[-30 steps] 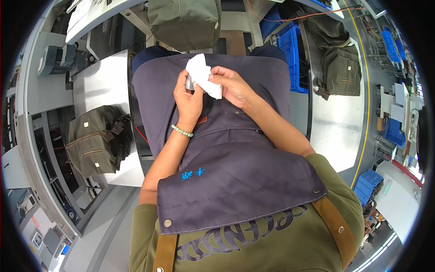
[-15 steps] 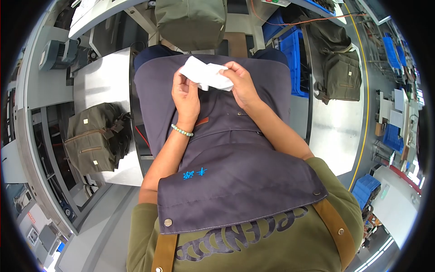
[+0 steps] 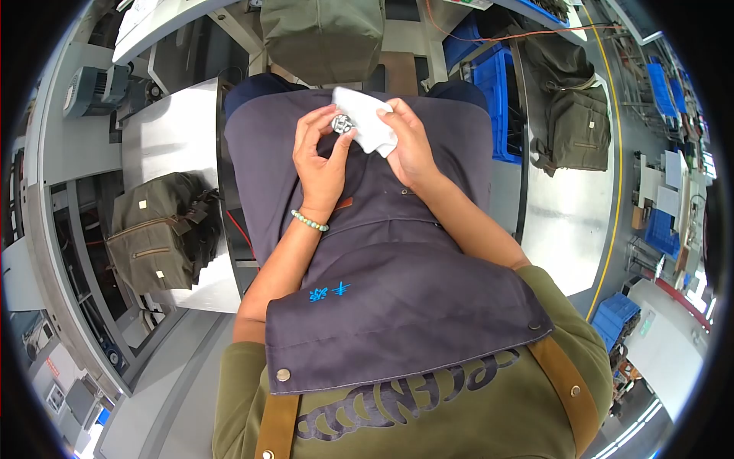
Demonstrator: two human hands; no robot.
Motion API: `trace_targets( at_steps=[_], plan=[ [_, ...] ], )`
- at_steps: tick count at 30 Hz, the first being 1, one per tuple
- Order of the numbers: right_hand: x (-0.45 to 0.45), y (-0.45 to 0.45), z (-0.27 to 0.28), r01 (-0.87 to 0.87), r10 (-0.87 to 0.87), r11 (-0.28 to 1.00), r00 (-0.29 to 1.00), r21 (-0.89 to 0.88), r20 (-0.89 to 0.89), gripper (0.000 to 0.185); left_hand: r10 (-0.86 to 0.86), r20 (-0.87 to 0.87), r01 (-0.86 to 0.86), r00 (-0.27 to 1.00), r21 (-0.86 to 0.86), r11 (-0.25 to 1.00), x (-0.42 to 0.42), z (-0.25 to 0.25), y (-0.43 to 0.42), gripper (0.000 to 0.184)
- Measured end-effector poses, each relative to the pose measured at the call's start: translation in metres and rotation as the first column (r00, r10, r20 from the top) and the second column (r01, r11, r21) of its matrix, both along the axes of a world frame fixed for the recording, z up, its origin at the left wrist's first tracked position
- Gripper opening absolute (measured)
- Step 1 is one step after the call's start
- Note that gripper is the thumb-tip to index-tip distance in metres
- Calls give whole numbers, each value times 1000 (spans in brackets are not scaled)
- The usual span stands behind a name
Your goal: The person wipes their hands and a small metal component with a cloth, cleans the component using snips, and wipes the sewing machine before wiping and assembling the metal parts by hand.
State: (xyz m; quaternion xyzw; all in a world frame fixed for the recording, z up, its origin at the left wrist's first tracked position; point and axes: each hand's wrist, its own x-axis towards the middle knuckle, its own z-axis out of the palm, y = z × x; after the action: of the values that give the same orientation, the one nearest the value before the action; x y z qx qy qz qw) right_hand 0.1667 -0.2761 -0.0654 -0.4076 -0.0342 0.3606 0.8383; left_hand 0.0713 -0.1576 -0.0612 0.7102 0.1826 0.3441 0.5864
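Between the thumb and fingers of my left hand (image 3: 319, 157) is a small round silvery object (image 3: 342, 123) with a dark pattern, too small to name. My right hand (image 3: 410, 147) pinches a white cloth or tissue (image 3: 365, 121), whose lower left part lies right beside the round object. Both hands are above the dark grey apron (image 3: 267, 153) on my lap. A beaded bracelet (image 3: 309, 221) circles my left wrist.
An olive bag (image 3: 323, 38) hangs at the table edge ahead. Another olive bag (image 3: 160, 232) lies on the left metal surface (image 3: 172, 138). More bags (image 3: 579, 126) lie on the right metal surface (image 3: 562, 229), beside a blue crate (image 3: 501, 103).
The white cloth has moved off my left fingers and towards the right, with my right hand on it. The round silvery object now shows in my left hand; it was hidden before.
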Motion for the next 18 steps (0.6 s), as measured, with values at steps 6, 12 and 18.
trace_targets(
  at_steps=[6,12,18],
  plan=[
    [-1,-1,10,-120,140,982,980,145,-143,17,18,-97,4,995,225,974,-2,3,0,35],
    [-13,6,27,-224,227,973,971,47,-73,33,6,-55,11,998,317,948,-1,1,-1,25],
    [-19,10,4,-220,257,958,942,-183,216,28,-16,-110,38,994,202,979,-4,1,-7,27]
  ],
)
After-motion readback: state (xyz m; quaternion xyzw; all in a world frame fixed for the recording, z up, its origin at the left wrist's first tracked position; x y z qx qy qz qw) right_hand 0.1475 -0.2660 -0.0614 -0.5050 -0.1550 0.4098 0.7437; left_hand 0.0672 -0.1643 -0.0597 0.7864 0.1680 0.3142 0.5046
